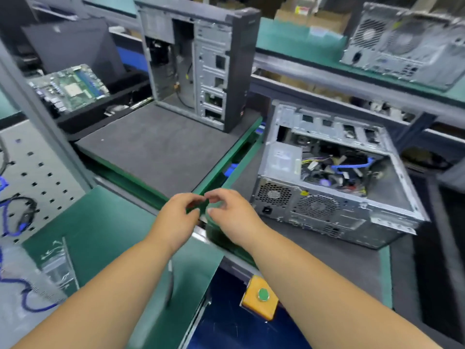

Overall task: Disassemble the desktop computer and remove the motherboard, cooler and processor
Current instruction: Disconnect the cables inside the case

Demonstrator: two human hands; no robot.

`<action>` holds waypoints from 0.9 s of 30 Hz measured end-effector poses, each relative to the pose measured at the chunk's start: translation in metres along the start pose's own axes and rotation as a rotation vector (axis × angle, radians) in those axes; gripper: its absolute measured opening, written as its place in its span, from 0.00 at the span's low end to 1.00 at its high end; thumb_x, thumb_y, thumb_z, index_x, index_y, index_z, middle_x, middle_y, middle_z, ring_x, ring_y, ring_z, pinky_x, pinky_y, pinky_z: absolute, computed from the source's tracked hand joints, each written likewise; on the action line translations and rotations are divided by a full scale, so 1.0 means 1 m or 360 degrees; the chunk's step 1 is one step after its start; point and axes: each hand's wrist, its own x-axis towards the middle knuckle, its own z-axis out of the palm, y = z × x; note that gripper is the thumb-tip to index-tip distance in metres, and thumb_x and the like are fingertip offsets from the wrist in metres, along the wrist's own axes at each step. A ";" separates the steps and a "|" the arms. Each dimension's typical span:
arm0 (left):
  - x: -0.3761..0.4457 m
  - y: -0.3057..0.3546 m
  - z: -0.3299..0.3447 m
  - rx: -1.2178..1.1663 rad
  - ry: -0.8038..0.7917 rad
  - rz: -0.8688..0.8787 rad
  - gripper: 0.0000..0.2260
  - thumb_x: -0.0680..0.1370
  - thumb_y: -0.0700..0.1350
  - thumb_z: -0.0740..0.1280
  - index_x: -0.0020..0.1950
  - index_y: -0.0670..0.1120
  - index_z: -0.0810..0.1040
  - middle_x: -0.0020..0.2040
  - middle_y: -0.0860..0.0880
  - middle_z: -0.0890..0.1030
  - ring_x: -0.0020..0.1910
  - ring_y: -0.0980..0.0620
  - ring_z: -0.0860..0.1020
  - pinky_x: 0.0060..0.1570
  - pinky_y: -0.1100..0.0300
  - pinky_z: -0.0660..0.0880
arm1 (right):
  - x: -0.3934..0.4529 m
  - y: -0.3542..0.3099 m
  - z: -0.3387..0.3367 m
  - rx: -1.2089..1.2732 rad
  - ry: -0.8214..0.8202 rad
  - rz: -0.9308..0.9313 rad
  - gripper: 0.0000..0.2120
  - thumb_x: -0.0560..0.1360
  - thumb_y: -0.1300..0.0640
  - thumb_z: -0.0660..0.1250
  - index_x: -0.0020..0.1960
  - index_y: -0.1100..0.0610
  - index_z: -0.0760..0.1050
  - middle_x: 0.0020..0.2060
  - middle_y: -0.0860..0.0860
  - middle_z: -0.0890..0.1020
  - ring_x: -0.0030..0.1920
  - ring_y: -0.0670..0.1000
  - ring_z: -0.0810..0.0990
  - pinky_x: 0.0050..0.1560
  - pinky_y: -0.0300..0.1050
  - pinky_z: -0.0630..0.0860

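While the open case (334, 177) is lying on its side, innards facing up for easy reach, both hands, left (180, 212) and right (231, 215), are hovering nearby, fingers loosely curled, gripping nothing.

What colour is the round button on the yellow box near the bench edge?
Green, clearest in the head view: button on yellow box.

Your left hand (176, 212) and right hand (231, 217): both bare, no gloves. No rings visible on fingers you can see. No watch, no wrist strap, no band on either wrist. Your forearms bare along whole visible length, from wrists to bottom edge of view; no sleeve edge in sight. Nails short. Fingertips slightly blurred, finer detail not readable.
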 end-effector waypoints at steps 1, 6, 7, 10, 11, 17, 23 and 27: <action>0.003 0.013 0.004 -0.0026 0.0028 0.0049 0.17 0.74 0.36 0.65 0.53 0.57 0.79 0.51 0.59 0.79 0.49 0.72 0.75 0.50 0.76 0.67 | -0.003 -0.001 -0.014 0.0008 0.0058 -0.0044 0.14 0.76 0.59 0.66 0.59 0.47 0.76 0.55 0.46 0.75 0.45 0.45 0.76 0.51 0.42 0.73; 0.020 0.078 0.032 -0.0119 0.0061 0.0293 0.17 0.75 0.36 0.65 0.52 0.59 0.78 0.52 0.59 0.78 0.51 0.68 0.75 0.53 0.72 0.68 | -0.019 0.008 -0.089 0.0110 0.0322 -0.0195 0.13 0.76 0.61 0.65 0.53 0.44 0.78 0.51 0.44 0.76 0.38 0.37 0.74 0.43 0.36 0.70; 0.023 0.090 0.039 -0.0115 0.0057 0.0339 0.17 0.75 0.37 0.66 0.54 0.58 0.78 0.53 0.59 0.77 0.52 0.66 0.75 0.55 0.68 0.69 | -0.021 0.013 -0.105 0.0098 0.0391 -0.0216 0.13 0.76 0.62 0.65 0.52 0.44 0.78 0.49 0.43 0.75 0.38 0.37 0.74 0.43 0.35 0.69; 0.031 0.124 0.061 -0.0044 0.0050 0.0452 0.15 0.76 0.38 0.66 0.57 0.55 0.79 0.52 0.62 0.75 0.54 0.61 0.74 0.58 0.63 0.69 | -0.027 0.035 -0.157 -0.0096 0.0552 -0.0218 0.12 0.75 0.61 0.65 0.51 0.44 0.78 0.45 0.38 0.73 0.41 0.36 0.73 0.43 0.33 0.69; 0.034 0.134 0.068 -0.0020 0.0052 0.0486 0.14 0.76 0.39 0.66 0.58 0.55 0.78 0.52 0.63 0.74 0.54 0.61 0.74 0.59 0.63 0.69 | -0.029 0.045 -0.176 -0.0181 0.0593 -0.0194 0.12 0.75 0.60 0.65 0.53 0.45 0.78 0.44 0.37 0.72 0.42 0.35 0.73 0.43 0.32 0.69; 0.056 0.183 0.113 0.0214 0.0102 0.0481 0.14 0.77 0.41 0.66 0.62 0.52 0.77 0.61 0.52 0.74 0.62 0.53 0.71 0.61 0.60 0.67 | -0.036 0.112 -0.289 -0.0654 0.0899 0.0147 0.12 0.77 0.58 0.63 0.59 0.51 0.79 0.52 0.47 0.75 0.55 0.54 0.74 0.52 0.47 0.72; 0.071 0.236 0.174 0.0364 -0.0124 0.0634 0.13 0.77 0.46 0.67 0.62 0.50 0.77 0.58 0.51 0.76 0.60 0.52 0.72 0.62 0.59 0.67 | -0.033 0.157 -0.343 -0.1154 0.0673 0.0740 0.29 0.77 0.51 0.64 0.74 0.53 0.59 0.68 0.57 0.63 0.65 0.61 0.64 0.60 0.53 0.68; 0.072 0.261 0.213 0.0496 -0.0293 0.0716 0.11 0.78 0.52 0.65 0.59 0.54 0.78 0.55 0.56 0.76 0.54 0.55 0.74 0.57 0.57 0.72 | -0.030 0.175 -0.346 -0.0879 0.0436 0.0802 0.34 0.79 0.57 0.59 0.79 0.54 0.45 0.72 0.59 0.61 0.54 0.60 0.74 0.43 0.48 0.71</action>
